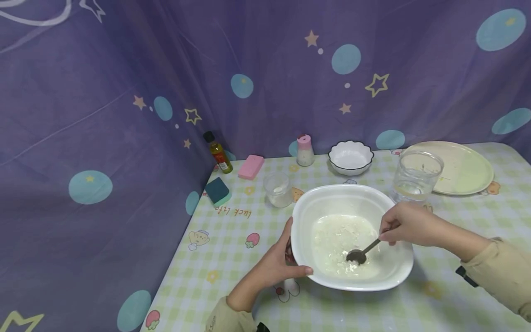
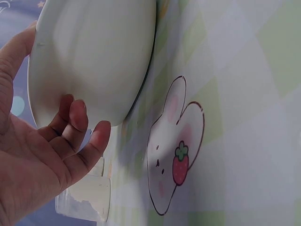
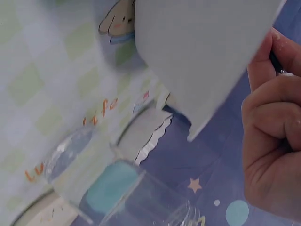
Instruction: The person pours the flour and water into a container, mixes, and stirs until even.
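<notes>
White basin (image 1: 344,203) on the checked tablecloth (image 1: 232,263), my left hand (image 1: 277,263) holding its left rim, my right hand (image 1: 410,225) apart from it, pinching a dark spoon (image 1: 357,256) over the pale wet mixture (image 1: 329,237) inside, clear jar (image 1: 408,189) just behind.

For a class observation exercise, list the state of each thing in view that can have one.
White basin: part-filled, wet white mixture
Spoon: tilted, head down
Left hand: gripping white basin
Right hand: pinching spoon
Small clear tub: part-filled
Black-capped bottle: upright, closed
Pink-topped shaker: upright
Scalloped bowl: upright, seemingly empty
Clear jar: upright, open
Round plate: face up
Pink sponge: flat
Dark green sponge: flat
</notes>
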`<state>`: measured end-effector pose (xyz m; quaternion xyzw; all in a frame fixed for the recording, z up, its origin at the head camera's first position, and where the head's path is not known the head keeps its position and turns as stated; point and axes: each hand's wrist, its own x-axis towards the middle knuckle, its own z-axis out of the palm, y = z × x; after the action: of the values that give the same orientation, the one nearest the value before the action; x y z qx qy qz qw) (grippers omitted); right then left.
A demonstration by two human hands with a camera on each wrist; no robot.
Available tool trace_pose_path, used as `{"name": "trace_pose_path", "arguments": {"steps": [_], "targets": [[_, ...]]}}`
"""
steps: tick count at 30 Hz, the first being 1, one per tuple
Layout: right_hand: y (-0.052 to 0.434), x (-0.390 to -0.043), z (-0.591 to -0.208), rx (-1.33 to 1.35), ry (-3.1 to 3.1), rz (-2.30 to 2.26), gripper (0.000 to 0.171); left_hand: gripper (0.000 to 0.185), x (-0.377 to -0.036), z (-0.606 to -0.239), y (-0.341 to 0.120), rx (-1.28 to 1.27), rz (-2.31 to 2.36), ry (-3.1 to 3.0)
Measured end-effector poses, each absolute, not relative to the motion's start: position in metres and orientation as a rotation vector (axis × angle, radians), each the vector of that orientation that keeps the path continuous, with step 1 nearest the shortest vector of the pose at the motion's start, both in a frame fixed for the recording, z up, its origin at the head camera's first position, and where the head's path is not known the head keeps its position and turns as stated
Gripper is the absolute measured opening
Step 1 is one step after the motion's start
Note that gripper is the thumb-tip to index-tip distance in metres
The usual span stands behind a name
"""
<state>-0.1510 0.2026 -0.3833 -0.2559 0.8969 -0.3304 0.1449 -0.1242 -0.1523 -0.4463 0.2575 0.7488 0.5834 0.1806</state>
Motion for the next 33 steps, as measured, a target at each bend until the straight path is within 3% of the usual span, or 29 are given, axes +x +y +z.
{"name": "trace_pose_path", "arguments": {"steps": [17,33], "targets": [[0.16,-0.153,-0.402,-0.695,2.778,-1.074,0.015,0.119,-0.124,-0.447,-0.153,0.732,1.615,2.155],[0.171,-0.165,-0.4,-0.661,2.94,-1.01,0.011,0.12,-0.124,-0.445,-0.153,0.706,1.606,2.158]]}}
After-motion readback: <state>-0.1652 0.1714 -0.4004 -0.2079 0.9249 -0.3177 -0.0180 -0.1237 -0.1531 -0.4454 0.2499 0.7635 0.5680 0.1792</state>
